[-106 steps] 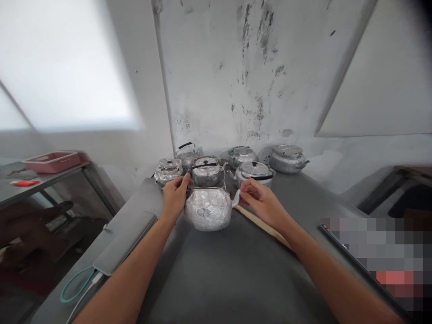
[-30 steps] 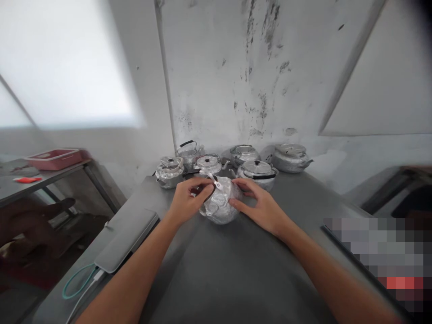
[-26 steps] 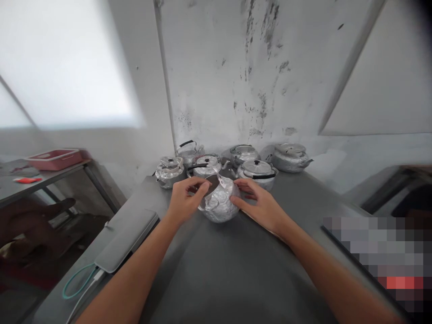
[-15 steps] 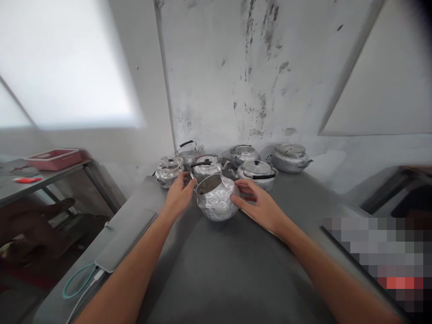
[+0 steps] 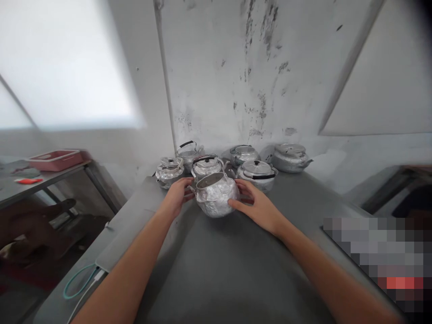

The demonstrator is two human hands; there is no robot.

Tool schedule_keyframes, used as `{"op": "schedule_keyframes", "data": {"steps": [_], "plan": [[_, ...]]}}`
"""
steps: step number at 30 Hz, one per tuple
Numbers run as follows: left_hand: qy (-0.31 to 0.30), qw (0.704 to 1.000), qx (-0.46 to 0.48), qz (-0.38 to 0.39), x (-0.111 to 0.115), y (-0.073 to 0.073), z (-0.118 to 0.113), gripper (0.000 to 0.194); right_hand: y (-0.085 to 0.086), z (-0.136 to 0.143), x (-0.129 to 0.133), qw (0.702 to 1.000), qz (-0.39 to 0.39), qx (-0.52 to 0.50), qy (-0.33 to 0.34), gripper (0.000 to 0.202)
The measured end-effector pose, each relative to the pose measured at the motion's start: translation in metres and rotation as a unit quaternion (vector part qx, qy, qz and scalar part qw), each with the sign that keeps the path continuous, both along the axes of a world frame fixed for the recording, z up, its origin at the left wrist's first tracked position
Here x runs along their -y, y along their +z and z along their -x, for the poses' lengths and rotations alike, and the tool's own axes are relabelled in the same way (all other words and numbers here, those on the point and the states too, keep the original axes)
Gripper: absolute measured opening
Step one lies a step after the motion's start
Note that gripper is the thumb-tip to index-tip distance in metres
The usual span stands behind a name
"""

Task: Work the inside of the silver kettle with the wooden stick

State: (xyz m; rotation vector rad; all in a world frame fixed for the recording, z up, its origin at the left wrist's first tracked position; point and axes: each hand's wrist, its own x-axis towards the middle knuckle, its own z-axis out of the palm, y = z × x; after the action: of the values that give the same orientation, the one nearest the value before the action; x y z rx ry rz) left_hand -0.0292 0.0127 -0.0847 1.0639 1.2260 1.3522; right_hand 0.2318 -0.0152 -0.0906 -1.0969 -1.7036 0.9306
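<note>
A dented, lidless aluminium kettle (image 5: 218,198) is between my hands, its round mouth tipped a little to the left. My right hand (image 5: 254,202) grips the right side of its body, the thumb in front and the fingers behind. On the other side, my left hand (image 5: 175,195) has its curled fingers at the short spout (image 5: 191,191); part of those fingers is hidden. Just behind stands a lidded kettle (image 5: 208,165), partly covered by the held one. Whether the held kettle's base touches the table cannot be made out.
Several more aluminium kettles stand toward the wall, including a lidded one (image 5: 257,173) and a large one (image 5: 290,157). A grey flat device with cables (image 5: 99,274) lies at left on the grey table (image 5: 216,270). A pink basket (image 5: 56,160) sits on a side table.
The held kettle has turned, so its spout now shows at the left. My left hand has shifted down and left, from the handle's side to the spout. My right hand keeps its hold.
</note>
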Motion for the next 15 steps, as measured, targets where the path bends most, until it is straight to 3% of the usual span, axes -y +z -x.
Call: {"op": "schedule_keyframes", "data": {"steps": [9, 15], "plan": [[0.050, 0.991, 0.120, -0.035, 0.0003, 0.0036, 0.0026, 0.034, 0.0109, -0.0039, 0.0033, 0.986, 0.102, -0.134, 0.003, 0.054], [0.025, 0.990, 0.131, -0.045, -0.0025, 0.0009, 0.0032, 0.027, 0.0110, -0.0039, -0.0011, 0.974, 0.142, -0.177, 0.006, 0.044]]}}
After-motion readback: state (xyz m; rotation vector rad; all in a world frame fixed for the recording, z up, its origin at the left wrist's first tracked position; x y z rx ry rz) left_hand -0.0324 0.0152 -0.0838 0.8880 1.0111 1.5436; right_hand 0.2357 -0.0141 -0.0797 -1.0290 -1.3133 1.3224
